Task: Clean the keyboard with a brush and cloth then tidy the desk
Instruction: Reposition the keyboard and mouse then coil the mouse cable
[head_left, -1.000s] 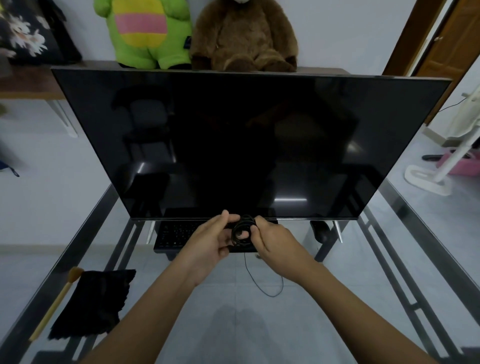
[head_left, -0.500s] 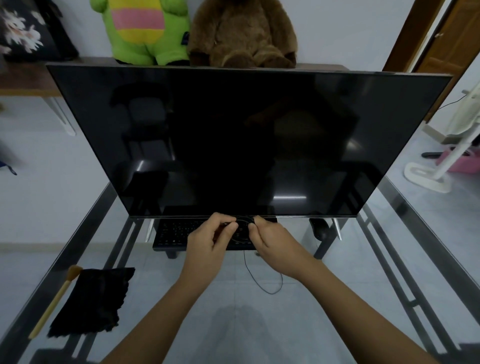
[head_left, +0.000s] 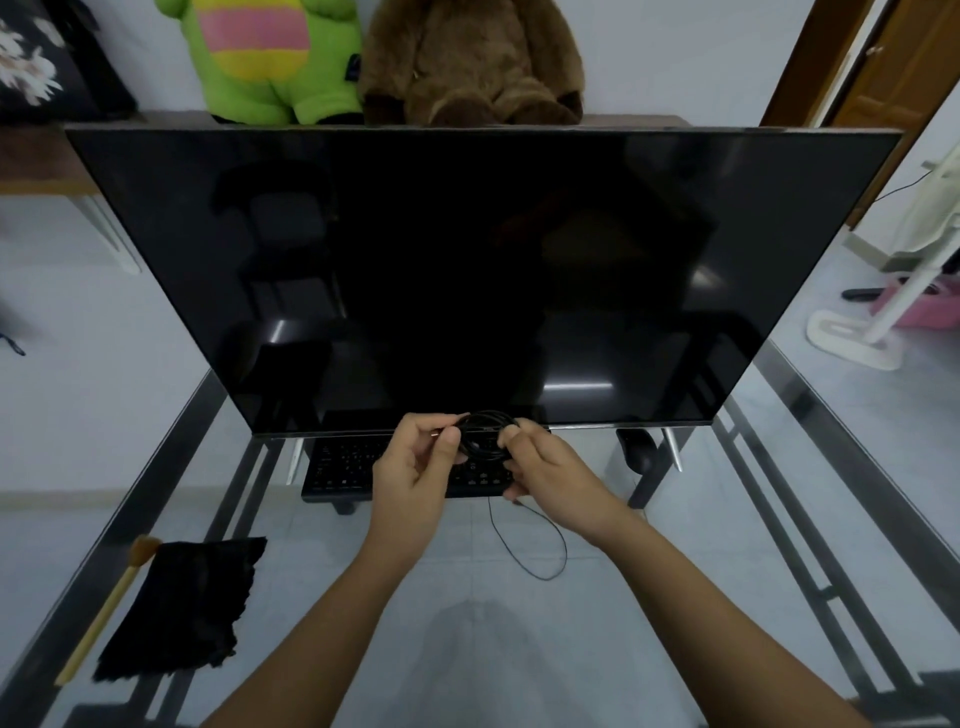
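Observation:
A black keyboard (head_left: 343, 470) lies on the glass desk (head_left: 322, 571) under the lower edge of the big dark monitor (head_left: 483, 275). Above it my left hand (head_left: 415, 478) and my right hand (head_left: 545, 475) both pinch a coiled black cable (head_left: 485, 434). A loose loop of that cable (head_left: 535, 551) hangs down onto the glass. At the front left lie a black cloth (head_left: 187, 608) and, beside it, a wooden-handled brush (head_left: 106, 608).
A black mouse (head_left: 638, 449) sits right of the keyboard by the monitor's foot. Two plush toys (head_left: 395, 57) sit on a shelf behind the monitor. A white fan stand (head_left: 862, 338) is on the floor at the right.
The hands have kept turning the cable coil above the keyboard; the coil stands a little higher between the fingers. The view shifted slightly.

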